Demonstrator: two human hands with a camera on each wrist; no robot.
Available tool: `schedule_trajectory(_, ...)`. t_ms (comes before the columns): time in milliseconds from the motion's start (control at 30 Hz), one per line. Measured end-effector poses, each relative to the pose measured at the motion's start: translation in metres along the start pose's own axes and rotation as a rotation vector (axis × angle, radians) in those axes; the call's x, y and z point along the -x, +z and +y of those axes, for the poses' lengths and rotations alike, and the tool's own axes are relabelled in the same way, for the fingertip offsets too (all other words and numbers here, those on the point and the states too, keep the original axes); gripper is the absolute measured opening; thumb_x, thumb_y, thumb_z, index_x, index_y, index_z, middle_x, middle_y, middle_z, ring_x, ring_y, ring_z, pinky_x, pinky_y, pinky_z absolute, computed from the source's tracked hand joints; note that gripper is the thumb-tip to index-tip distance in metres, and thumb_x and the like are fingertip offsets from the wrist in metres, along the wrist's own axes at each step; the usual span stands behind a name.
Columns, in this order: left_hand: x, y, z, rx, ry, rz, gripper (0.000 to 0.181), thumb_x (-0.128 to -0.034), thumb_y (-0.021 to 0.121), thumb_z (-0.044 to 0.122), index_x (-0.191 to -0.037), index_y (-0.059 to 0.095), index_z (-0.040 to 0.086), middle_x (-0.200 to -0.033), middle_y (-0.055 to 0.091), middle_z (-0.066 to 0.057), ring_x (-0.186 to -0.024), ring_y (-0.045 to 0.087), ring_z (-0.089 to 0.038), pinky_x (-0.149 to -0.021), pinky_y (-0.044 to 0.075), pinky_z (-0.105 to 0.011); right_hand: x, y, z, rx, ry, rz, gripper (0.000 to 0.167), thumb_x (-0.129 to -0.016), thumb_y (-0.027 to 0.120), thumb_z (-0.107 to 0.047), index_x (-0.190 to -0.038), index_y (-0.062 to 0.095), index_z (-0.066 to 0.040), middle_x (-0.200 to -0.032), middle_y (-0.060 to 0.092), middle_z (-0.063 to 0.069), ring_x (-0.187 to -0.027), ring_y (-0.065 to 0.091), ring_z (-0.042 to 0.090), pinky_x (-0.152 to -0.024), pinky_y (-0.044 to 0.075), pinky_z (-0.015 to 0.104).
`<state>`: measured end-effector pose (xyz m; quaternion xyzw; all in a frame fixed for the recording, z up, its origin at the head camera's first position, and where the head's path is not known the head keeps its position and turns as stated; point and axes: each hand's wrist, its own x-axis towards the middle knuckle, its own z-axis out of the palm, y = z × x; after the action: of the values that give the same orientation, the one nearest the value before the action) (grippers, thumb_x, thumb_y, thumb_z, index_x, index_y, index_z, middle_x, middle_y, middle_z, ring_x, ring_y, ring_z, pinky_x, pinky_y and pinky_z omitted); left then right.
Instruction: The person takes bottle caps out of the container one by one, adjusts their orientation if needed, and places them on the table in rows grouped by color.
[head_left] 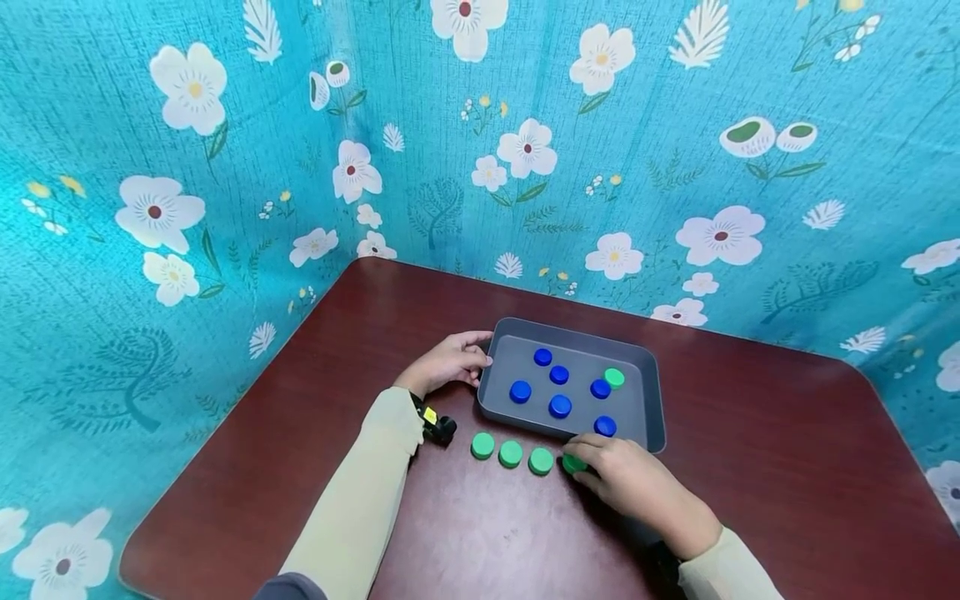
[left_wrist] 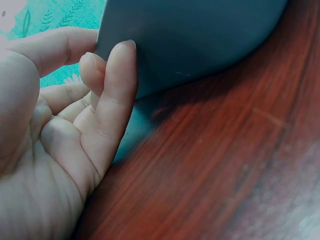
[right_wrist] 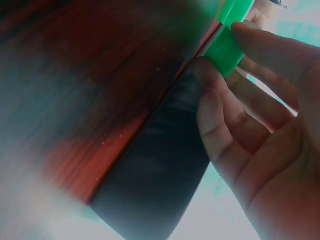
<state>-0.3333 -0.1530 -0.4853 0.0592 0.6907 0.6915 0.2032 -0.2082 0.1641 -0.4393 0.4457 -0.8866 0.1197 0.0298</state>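
A dark grey tray holds several blue caps and one green cap. At its left end the left hand grips the wall between thumb and fingers; in the left wrist view that hand touches the tray's side. In front of the tray, the right hand pinches a green cap at the right end of a row with three other green caps. The right wrist view shows the right hand with fingertips on the green cap, beside the tray.
The brown table extends on both sides of the tray. A blue flowered cloth hangs behind and to the left of it. A small black camera on the left wrist sits near the leftmost green cap.
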Motion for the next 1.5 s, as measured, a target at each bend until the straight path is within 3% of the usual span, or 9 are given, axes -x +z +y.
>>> schedule_trajectory(433, -0.0001, -0.0002, -0.0019, 0.015, 0.003, 0.000, 0.062, -0.0916, 0.063, 0.004, -0.148, 0.039, 0.012, -0.077, 0.056, -0.011, -0.060, 0.053, -0.020, -0.059, 0.055, -0.031, 0.0022, 0.0028, -0.0001, -0.009, -0.002, 0.000, 0.027, -0.082, 0.078, -0.012, -0.108, 0.071, -0.010, -0.104, 0.067, -0.001, -0.090, 0.066, 0.014, -0.073, 0.056, 0.034)
schedule_trajectory(867, 0.0029, 0.0001, -0.0055, 0.006, 0.005, -0.002, 0.063, -0.0910, 0.064, 0.005, -0.148, 0.039, 0.012, -0.076, 0.056, -0.011, -0.059, 0.052, -0.021, -0.058, 0.054, -0.032, 0.0029, 0.0057, -0.0019, -0.020, 0.013, -0.065, 0.030, -0.082, 0.078, -0.012, -0.111, 0.072, -0.009, -0.105, 0.067, 0.000, -0.093, 0.066, 0.015, -0.076, 0.056, 0.034)
schedule_trajectory(1233, -0.0018, -0.0001, -0.0050, 0.014, 0.007, -0.012, 0.064, -0.0915, 0.065, 0.007, -0.149, 0.039, 0.013, -0.078, 0.057, -0.011, -0.060, 0.054, -0.021, -0.060, 0.055, -0.032, 0.0027, 0.0004, -0.0002, -0.029, 0.036, -0.109, 0.033, -0.080, 0.080, -0.015, -0.111, 0.072, -0.009, -0.105, 0.067, -0.001, -0.095, 0.065, 0.015, -0.076, 0.056, 0.035)
schedule_trajectory(1500, 0.0002, -0.0013, -0.0047, 0.026, 0.021, -0.012, 0.066, -0.0902, 0.065, 0.007, -0.149, 0.037, 0.010, -0.077, 0.056, -0.011, -0.059, 0.053, -0.020, -0.058, 0.055, -0.032, 0.0019, 0.0018, -0.0023, -0.066, 0.022, -0.103, 0.032, -0.081, 0.079, -0.014, -0.112, 0.071, -0.010, -0.105, 0.067, -0.002, -0.095, 0.065, 0.013, -0.077, 0.055, 0.034)
